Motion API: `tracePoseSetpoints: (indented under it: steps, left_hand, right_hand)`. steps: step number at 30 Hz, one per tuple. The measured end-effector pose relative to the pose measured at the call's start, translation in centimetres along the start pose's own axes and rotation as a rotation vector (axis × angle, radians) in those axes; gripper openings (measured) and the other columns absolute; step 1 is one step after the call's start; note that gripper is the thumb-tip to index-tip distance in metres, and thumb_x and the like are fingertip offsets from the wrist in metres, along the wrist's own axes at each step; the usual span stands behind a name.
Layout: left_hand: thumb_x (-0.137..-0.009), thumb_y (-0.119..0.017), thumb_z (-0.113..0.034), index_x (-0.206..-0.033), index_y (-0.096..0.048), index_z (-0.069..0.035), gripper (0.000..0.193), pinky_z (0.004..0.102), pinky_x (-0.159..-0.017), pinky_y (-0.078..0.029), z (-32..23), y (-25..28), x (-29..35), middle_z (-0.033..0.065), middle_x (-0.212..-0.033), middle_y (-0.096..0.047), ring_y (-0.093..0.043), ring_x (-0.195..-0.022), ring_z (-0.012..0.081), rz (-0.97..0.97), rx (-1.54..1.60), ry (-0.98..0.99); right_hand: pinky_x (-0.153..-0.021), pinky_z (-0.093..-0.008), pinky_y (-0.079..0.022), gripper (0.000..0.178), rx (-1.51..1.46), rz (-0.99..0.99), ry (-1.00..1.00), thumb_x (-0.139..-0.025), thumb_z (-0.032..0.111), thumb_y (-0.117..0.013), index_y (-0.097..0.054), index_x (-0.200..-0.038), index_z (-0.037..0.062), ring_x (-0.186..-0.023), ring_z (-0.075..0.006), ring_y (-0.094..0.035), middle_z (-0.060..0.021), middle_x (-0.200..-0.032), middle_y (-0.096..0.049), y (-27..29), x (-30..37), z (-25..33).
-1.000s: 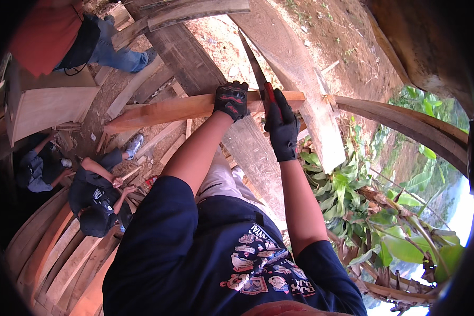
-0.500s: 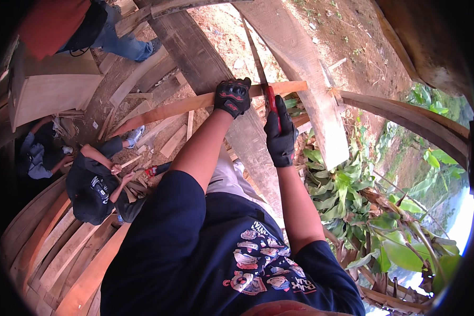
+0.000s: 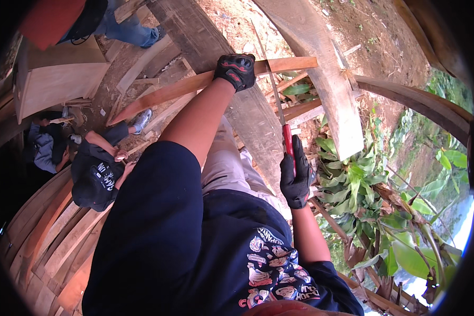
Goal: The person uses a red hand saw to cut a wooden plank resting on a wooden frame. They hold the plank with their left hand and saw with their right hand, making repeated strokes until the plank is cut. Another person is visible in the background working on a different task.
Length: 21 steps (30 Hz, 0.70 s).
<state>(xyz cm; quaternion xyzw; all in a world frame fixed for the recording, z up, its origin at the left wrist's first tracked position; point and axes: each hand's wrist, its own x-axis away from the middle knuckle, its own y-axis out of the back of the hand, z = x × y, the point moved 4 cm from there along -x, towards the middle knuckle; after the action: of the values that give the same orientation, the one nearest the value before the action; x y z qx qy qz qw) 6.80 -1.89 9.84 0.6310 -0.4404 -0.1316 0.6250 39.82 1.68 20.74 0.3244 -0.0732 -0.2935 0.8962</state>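
My right hand, in a black glove, is closed round the red handle of a handsaw. The saw's long thin blade crosses a slim curved piece of wood close to its right end. Also gloved in black, my left hand is closed over that wood just left of the blade and presses it on a wide, dark, weathered plank. The far end of the wood sticks out past the plank on the right.
A pale broad board lies right of the saw, with leafy plants below it. Two people sit at the left among offcuts, one holding a stick. Someone in jeans stands at the upper left, near a large wooden block.
My right hand has drawn the saw back toward my body, so more blade shows on the near side of the wood. My left hand keeps its hold on the wood.
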Motion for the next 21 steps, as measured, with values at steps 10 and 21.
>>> tracePoseSetpoints:
  steps: [10, 21]
  left_hand:
    - [-0.09, -0.078, -0.043, -0.111, -0.07, -0.012, 0.038, 0.049, -0.091, -0.06, 0.2, -0.9, 0.6, 0.0154, -0.099, -0.079, -0.078, -0.1, 0.034, -0.114, -0.068, -0.089]
    - [-0.092, -0.07, -0.028, -0.111, -0.073, -0.015, 0.022, 0.0472, -0.09, -0.061, -0.1, 0.0, 0.0, 0.0119, -0.104, -0.082, -0.08, -0.101, 0.03, -0.075, 0.014, 0.0]
  right_hand:
    - [-0.09, -0.0457, -0.062, 0.042, -0.036, 0.031, -0.069, -0.108, 0.018, -0.064, -0.067, -0.147, 0.0031, -0.109, -0.0407, -0.079, -0.0285, -0.121, -0.077, -1.0, -12.6, 5.2]
    - [-0.098, -0.045, -0.06, 0.043, -0.092, 0.109, -0.295, -0.108, 0.022, -0.065, -0.067, -0.147, 0.0024, -0.117, -0.0376, -0.078, -0.026, -0.127, -0.077, 2.1, -10.8, 5.5]
